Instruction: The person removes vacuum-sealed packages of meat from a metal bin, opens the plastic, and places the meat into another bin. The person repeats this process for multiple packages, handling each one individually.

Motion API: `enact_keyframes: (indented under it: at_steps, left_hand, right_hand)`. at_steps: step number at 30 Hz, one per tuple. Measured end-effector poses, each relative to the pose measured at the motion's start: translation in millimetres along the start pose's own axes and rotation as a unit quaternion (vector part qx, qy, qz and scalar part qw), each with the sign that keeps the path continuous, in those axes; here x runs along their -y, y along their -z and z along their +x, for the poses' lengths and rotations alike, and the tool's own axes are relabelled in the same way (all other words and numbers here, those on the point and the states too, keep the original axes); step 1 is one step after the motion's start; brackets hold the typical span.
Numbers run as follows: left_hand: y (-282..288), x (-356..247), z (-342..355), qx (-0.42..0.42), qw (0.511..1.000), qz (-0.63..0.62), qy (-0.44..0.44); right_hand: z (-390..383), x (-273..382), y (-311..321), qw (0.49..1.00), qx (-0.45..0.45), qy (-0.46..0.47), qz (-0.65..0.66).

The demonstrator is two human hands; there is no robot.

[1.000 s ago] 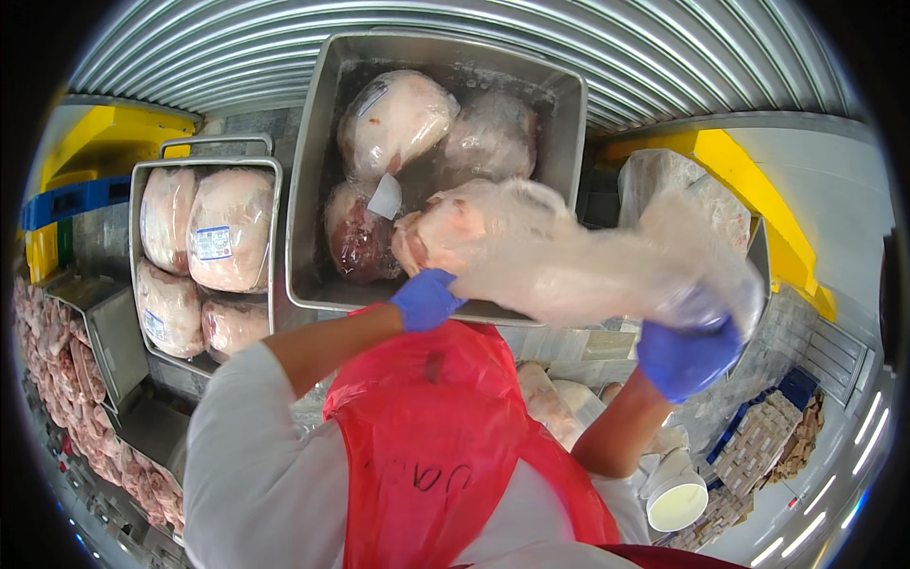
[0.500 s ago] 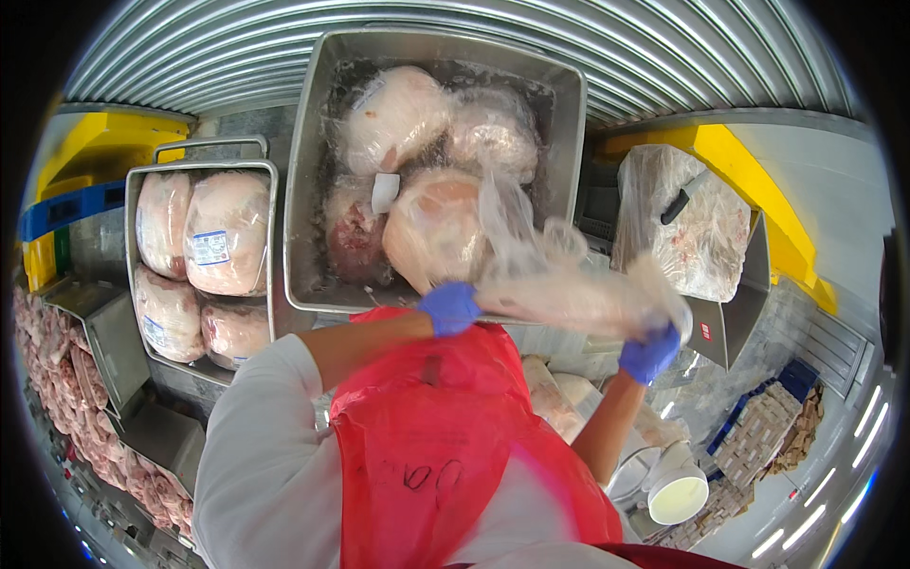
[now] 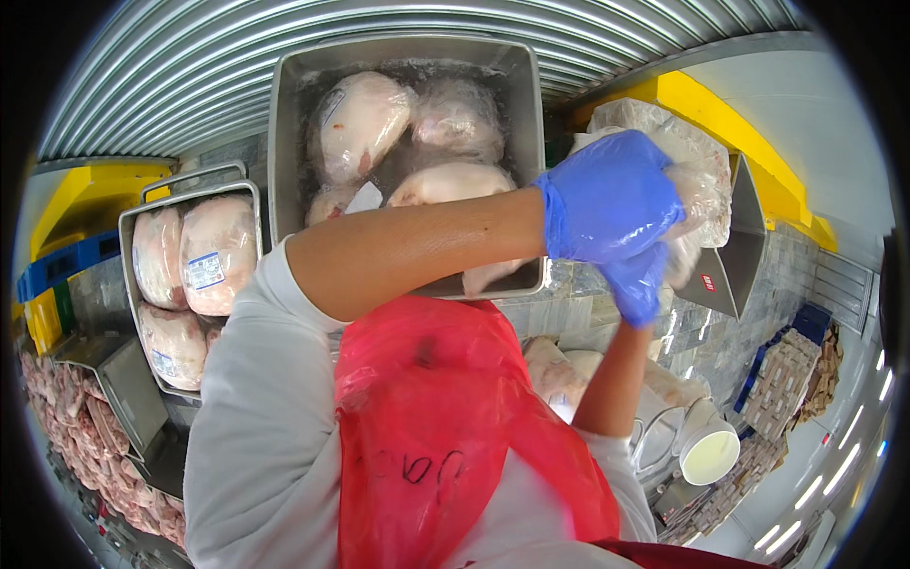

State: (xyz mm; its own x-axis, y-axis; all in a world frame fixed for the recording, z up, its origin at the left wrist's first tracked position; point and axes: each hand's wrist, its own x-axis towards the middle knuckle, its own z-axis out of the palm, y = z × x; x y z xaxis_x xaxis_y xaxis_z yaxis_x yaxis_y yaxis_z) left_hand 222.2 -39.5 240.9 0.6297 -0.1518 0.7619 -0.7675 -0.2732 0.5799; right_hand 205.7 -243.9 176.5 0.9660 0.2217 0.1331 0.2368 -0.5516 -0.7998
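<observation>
In a blue glove, my left hand is closed on crumpled clear plastic film, which bunches out past the fingers. My right hand, also gloved in blue, sits just below and against the left, closed on the same film. Both are right of a deep metal tub. Large pale pieces of meat lie in the tub's wet interior; a wrapped one is at the upper left and another beside it. My left forearm crosses the tub's front and partly covers a pale piece and a white tag.
A metal cart with several wrapped, labelled meat pieces stands at left. Behind the hands, a film-covered block rests in a metal bin. A white bucket stands lower right. Corrugated metal borders the far side.
Both hands have come together at the right, bunching up film that was stretched between them. My left hand moved right and up from the tub's front edge. The view has shifted slightly.
</observation>
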Motion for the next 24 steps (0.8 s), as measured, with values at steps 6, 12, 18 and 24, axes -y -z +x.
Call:
enact_keyframes:
  at_steps: [6,12,18,24]
  left_hand:
    - [41.2,7.3,30.5,0.012,0.993,-0.105,0.059]
    - [110.4,19.8,21.4,0.001,0.921,-0.235,0.310]
    - [51.1,95.2,-184.3,0.284,0.907,0.007,0.310]
    - [-19.4,125.5,-354.2,0.314,0.815,0.060,0.484]
  right_hand:
    - [73.9,23.9,-116.0,0.984,-0.096,0.142,0.042]
    - [97.3,61.6,-124.4,0.948,-0.068,0.066,0.304]
    - [46.6,9.8,-78.0,0.644,0.192,-0.163,0.723]
    - [-11.1,28.0,-30.5,0.833,-0.045,-0.216,0.507]
